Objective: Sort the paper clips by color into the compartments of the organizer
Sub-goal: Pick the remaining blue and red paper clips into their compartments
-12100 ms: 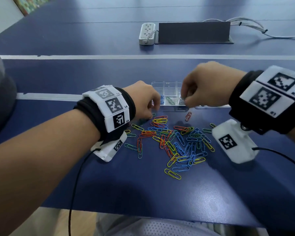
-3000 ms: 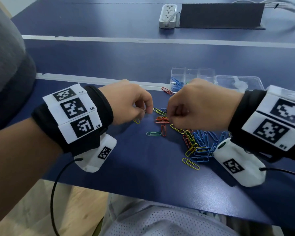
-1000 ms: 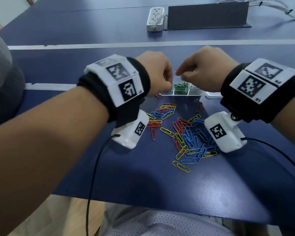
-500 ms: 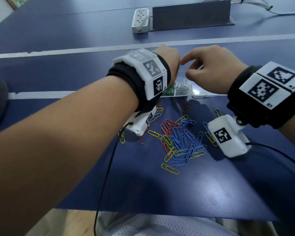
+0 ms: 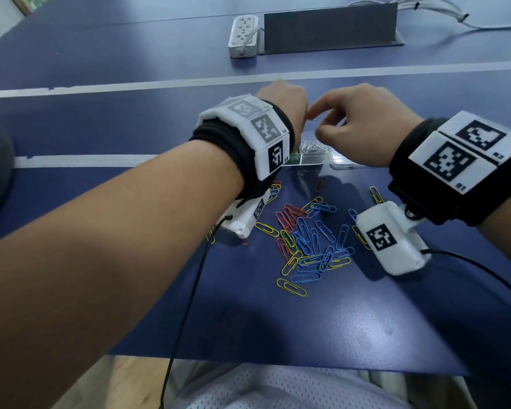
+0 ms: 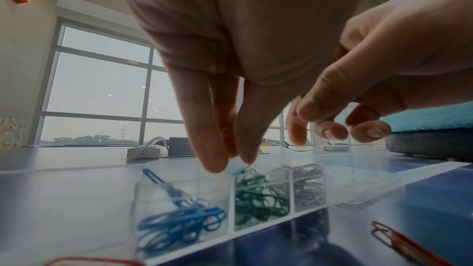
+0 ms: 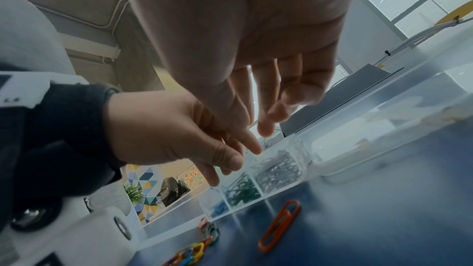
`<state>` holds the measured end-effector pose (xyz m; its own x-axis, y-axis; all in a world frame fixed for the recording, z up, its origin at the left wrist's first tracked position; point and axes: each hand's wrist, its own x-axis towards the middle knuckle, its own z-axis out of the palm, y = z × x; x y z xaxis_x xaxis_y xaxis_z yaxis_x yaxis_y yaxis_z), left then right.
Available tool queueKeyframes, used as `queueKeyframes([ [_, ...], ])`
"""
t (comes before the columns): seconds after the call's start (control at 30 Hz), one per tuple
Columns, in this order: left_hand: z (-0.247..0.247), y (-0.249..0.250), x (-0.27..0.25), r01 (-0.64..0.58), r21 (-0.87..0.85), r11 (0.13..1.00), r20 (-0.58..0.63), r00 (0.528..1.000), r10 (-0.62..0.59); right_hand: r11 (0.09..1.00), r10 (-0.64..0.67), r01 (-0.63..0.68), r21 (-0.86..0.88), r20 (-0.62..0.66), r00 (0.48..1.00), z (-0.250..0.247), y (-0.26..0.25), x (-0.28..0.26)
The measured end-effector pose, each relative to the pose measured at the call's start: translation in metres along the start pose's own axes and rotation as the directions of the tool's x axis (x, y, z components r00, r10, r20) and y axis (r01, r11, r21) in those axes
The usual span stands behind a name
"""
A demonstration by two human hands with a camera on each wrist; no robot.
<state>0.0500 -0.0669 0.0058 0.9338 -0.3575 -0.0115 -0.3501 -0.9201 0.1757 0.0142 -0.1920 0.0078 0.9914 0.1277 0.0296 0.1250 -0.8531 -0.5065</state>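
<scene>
A clear organizer (image 5: pixel 307 160) stands beyond a loose pile of blue, yellow, red and green paper clips (image 5: pixel 307 240). Its near compartments hold blue clips (image 6: pixel 179 224), green clips (image 6: pixel 258 195) and silver clips (image 6: pixel 307 181). My left hand (image 6: pixel 230 161) hangs over the blue and green compartments with its fingers pointing straight down and close together. A green clip's end shows just under those fingertips, and I cannot tell if it is touched. My right hand (image 7: pixel 268 124) hovers beside it above the silver compartment, fingers loosely spread and holding nothing. An orange clip (image 7: pixel 279 226) lies in front of the organizer.
The organizer's clear lid (image 6: pixel 358 185) lies flat to its right. A white power strip (image 5: pixel 244 36), a dark grey panel (image 5: pixel 328 28) and white cables (image 5: pixel 455 16) sit at the far side. The table's front edge (image 5: pixel 278 360) runs close to my body.
Both hands rose from the pile to the organizer over the last seconds. Since half a second ago they hover there, and the right hand's fingers have spread a little more.
</scene>
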Motion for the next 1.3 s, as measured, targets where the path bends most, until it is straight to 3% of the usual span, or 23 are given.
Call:
queueKeyframes([
  [0.3, -0.014, -0.021, -0.012, 0.006, -0.125, 0.992, -0.052, 0.999, -0.013, 0.999, -0.003, 0.005, -0.051, 0.033, 0.999, -0.003, 0.003, -0.008],
  [0.57, -0.015, -0.053, -0.039, 0.067, 0.066, 0.996, 0.149, 0.986, -0.076, 0.949, -0.132, 0.191, -0.250, 0.235, 0.963, 0.019, -0.030, -0.012],
  [0.73, -0.009, -0.057, -0.053, -0.004, 0.006, 1.000, 0.262, 0.965, 0.002, 0.881, -0.153, 0.304, -0.362, 0.390, 0.908, 0.029, -0.040, -0.005],
  [0.93, -0.002, -0.059, -0.060, -0.059, -0.085, 0.995, 0.315, 0.945, 0.083, 0.883, -0.154, 0.293, -0.366, 0.364, 0.919, 0.022, -0.038, -0.008],
  [1.3, -0.004, -0.066, -0.054, -0.038, -0.058, 0.998, 0.262, 0.964, 0.051, 0.942, -0.105, 0.204, -0.267, 0.344, 0.933, 0.016, -0.026, -0.010],
])
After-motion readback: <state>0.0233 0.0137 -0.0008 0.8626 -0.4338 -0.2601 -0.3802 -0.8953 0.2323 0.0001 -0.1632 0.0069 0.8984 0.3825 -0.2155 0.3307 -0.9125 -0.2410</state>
